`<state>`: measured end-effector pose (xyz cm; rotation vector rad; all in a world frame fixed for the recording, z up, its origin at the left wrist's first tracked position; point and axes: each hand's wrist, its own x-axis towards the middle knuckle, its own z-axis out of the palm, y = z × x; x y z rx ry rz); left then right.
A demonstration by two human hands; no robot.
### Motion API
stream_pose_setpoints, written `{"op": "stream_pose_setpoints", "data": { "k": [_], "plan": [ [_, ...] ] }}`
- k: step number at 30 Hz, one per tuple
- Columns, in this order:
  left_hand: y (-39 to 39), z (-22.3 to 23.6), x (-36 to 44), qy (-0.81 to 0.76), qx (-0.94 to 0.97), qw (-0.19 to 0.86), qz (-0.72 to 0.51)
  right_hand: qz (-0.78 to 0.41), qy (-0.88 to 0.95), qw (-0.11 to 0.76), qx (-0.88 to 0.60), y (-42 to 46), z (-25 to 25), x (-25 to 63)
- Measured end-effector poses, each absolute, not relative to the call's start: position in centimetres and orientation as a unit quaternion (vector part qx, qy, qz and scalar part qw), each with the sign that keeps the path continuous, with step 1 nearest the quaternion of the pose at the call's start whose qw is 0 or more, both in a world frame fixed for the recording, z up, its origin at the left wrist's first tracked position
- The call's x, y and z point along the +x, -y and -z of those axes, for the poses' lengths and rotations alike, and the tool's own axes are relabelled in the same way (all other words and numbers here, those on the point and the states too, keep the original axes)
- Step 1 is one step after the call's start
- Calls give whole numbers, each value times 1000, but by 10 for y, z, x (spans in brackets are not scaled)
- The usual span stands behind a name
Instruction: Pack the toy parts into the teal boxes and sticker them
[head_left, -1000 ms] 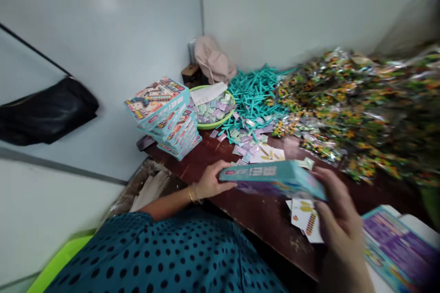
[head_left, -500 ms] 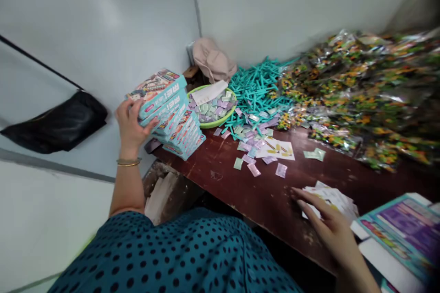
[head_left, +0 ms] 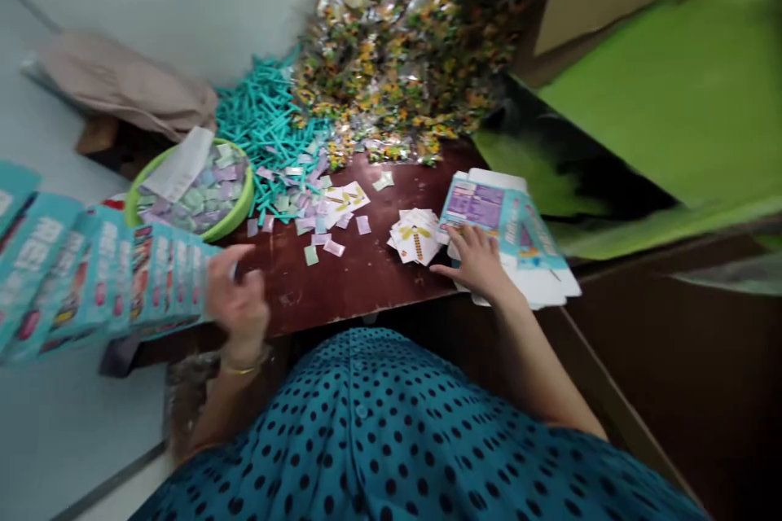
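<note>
My left hand (head_left: 239,297), blurred by motion, is beside the base of a tall stack of teal printed boxes (head_left: 103,269) at the left. Its fingers are loosely bent, with a gap between thumb and forefinger and nothing seen between them. My right hand (head_left: 480,260) lies with fingers spread on a pile of flat, unfolded printed cartons (head_left: 519,220) at the table's right end. Just left of that hand is a small pile of white cards (head_left: 415,236) printed with a yellow and brown picture.
A green basket (head_left: 244,203) holds small pastel sachets; more sachets (head_left: 333,247) are scattered over the dark red table (head_left: 293,293). Behind are teal sticks (head_left: 262,114) and clear bags of colourful pieces (head_left: 391,73). Green sheeting (head_left: 672,98) hangs at the right.
The view has swung right. My left hand has come off the top box, down beside the stack. My right hand has moved from the card pile onto the flat cartons.
</note>
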<state>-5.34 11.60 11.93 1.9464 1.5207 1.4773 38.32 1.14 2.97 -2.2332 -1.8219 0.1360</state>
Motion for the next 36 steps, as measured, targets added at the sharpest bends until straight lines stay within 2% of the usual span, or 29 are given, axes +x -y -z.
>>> {"op": "stream_pose_setpoints", "data": {
  "k": [2,4,8,10,13,17,19,24,27,29,33,36],
  "plan": [
    [-111,-78,25,-449,697,391,-399,-59,616,107,-778,-2,-21,394],
    [-104,-49,84,-399,653,576,-286,-31,592,148,-792,9,-24,397],
    [-109,-36,126,-282,501,793,-200,70,585,281,-758,31,-47,367],
    [-125,-45,121,-258,404,847,-231,40,692,308,-652,37,-55,334],
    [-148,-61,102,-358,332,804,-339,-70,812,315,-487,23,-57,288],
    [-142,-64,71,-429,325,753,-378,-173,640,399,-633,-32,-57,253],
    [-127,-57,57,-448,338,718,-412,-254,565,424,-660,-58,-63,237],
    [-111,-42,23,-477,399,588,-517,-379,569,490,-541,-75,-70,195],
    [-116,-44,-5,-487,481,463,-563,-463,572,473,-485,-70,-49,182],
    [-116,-45,-23,-510,524,407,-547,-471,568,464,-490,-68,-29,176],
    [-98,-34,-39,-551,533,442,-465,-421,541,494,-535,-69,-2,168],
    [-83,-21,-35,-575,443,490,-483,-487,538,438,-530,-77,3,175]
  ]
}}
